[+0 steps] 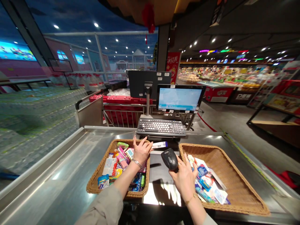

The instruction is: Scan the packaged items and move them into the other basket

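My left hand reaches over the right rim of the left wicker basket, its fingers spread. Just past its fingertips lies a slim white box with a purple end; whether they touch is unclear. Small colourful packages fill that basket. A black handheld scanner is gripped in my right hand, its head pointing up and left. Beside that hand, the right wicker basket holds more small packages, gathered at its left side.
Behind the baskets stand a black keyboard, a lit screen and a second monitor seen from behind. A metal counter runs under the baskets. Beyond are a shopping cart and a red freezer.
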Motion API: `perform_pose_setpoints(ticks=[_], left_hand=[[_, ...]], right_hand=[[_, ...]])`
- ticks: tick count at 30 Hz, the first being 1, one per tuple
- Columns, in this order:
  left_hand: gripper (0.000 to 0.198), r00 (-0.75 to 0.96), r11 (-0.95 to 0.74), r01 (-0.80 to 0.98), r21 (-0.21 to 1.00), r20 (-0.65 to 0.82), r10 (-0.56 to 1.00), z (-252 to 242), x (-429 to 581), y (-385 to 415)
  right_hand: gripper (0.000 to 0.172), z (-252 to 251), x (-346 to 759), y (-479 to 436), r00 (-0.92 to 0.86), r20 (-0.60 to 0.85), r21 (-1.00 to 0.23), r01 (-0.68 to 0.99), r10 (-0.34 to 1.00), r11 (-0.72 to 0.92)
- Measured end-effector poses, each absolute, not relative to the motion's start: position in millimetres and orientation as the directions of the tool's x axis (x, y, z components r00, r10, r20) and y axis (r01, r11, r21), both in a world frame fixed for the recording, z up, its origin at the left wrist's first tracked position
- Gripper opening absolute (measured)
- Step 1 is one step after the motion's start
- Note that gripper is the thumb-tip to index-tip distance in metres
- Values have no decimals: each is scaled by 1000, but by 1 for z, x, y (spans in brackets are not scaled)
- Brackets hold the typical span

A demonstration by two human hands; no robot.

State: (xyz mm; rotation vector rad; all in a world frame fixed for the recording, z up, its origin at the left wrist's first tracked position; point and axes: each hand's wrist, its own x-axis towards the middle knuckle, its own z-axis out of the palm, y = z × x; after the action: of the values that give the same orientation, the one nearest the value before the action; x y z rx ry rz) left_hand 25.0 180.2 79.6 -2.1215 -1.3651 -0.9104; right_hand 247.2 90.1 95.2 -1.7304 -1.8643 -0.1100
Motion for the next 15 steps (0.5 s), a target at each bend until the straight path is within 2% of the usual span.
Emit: perform_pose_setpoints(ticks=[15], left_hand=[[23,287,-410,912,-11,733,617,81,30,184]], right_hand=[[18,97,249,89,-22,492,-348,912,870,219]])
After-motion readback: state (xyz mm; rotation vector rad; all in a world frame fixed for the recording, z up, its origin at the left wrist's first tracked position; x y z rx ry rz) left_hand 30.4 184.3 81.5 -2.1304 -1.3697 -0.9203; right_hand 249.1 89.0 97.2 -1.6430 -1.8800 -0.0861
